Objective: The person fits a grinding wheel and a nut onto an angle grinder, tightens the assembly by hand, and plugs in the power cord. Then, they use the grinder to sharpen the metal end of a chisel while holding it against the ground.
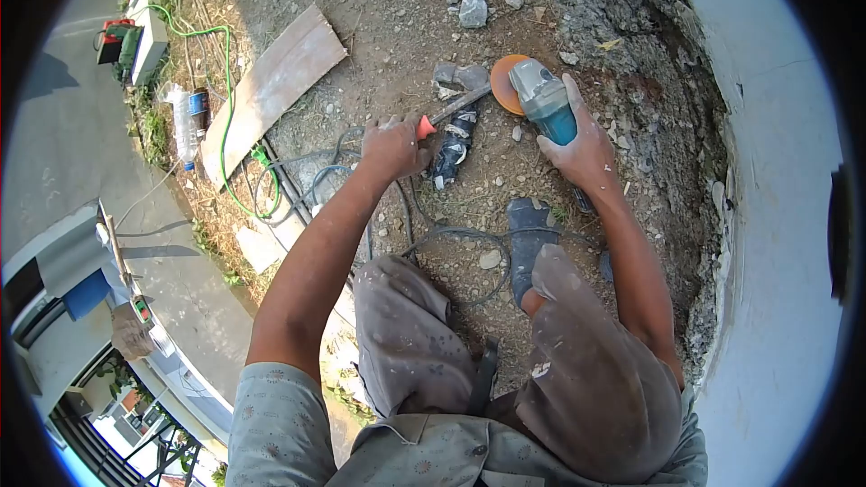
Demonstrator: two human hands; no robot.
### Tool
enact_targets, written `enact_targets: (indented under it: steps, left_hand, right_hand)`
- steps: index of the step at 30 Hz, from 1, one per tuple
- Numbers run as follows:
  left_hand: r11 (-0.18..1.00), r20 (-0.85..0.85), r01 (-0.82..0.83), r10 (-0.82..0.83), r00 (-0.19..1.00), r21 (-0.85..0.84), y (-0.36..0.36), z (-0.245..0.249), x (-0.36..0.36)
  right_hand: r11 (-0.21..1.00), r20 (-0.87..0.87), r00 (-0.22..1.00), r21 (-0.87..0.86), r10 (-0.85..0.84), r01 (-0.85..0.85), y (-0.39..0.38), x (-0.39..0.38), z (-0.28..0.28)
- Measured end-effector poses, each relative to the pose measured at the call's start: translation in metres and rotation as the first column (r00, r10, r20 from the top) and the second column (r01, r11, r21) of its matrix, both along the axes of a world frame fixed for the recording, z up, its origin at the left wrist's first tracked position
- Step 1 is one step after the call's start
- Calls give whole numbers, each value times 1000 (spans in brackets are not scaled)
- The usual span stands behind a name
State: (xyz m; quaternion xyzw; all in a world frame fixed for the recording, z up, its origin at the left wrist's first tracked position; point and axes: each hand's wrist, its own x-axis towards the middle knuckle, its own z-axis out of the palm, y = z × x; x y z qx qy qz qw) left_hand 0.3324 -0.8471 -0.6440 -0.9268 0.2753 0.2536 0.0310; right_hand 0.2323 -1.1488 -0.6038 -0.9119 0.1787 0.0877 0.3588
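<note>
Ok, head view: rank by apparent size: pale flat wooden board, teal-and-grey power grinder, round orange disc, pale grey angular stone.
Largest to smallest:
1. wooden board
2. grinder, partly behind a hand
3. orange disc, partly covered
4. grey stone

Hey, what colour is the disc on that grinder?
The disc is orange, showing best in the head view.

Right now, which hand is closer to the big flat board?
The left. The left hand, holding the red-handled tool, is just to the right of the board in the picture; the right hand, on the grinder, is farther right.
</note>
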Motion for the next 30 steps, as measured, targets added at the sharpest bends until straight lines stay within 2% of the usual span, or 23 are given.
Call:
enact_targets:
  steps: [2,4,7,10,13,16,19,22,25,30]
  left_hand:
    - [995,41,86,-88,995,53,8,14,2]
    - [989,38,132,-135,990,66,15,20,11]
    - [996,-63,80,-82,995,-25,29,34,20]
    - [997,-26,-26,25,999,-77,54,60,1]
    - [982,-98,-104,121,988,157,94,61,-35]
    - [964,135,-263,257,957,32,62,66,-39]
    - [972,194,-159,191,962,-171,26,40,-24]
    - [987,23,-79,83,996,-139,6,-3,-6]
    - [994,-59,-103,101,993,-28,-4,-16,-4]
    - [998,53,-48,50,997,-37,-3,-17,-8]
  right_hand:
    - [999,-71,996,9,-52,53,0,1,5]
    - [997,-17,997,29,-71,72,-4,-4,-1]
    - [997,26,997,24,-75,74,-6,-8,0]
    - [999,60,997,7,-44,43,-9,-12,-1]
    - [999,42,998,20,-46,45,-7,-16,-1]
    - [999,27,999,39,-32,30,-4,-16,0]
    - [1000,50,999,25,-8,6,-1,-16,-6]
    - [1000,64,998,-7,10,-10,0,-13,-12]
    - [999,47,999,-41,12,-10,2,-14,-14]
    - [999,25,999,-43,22,-21,7,-9,-9]
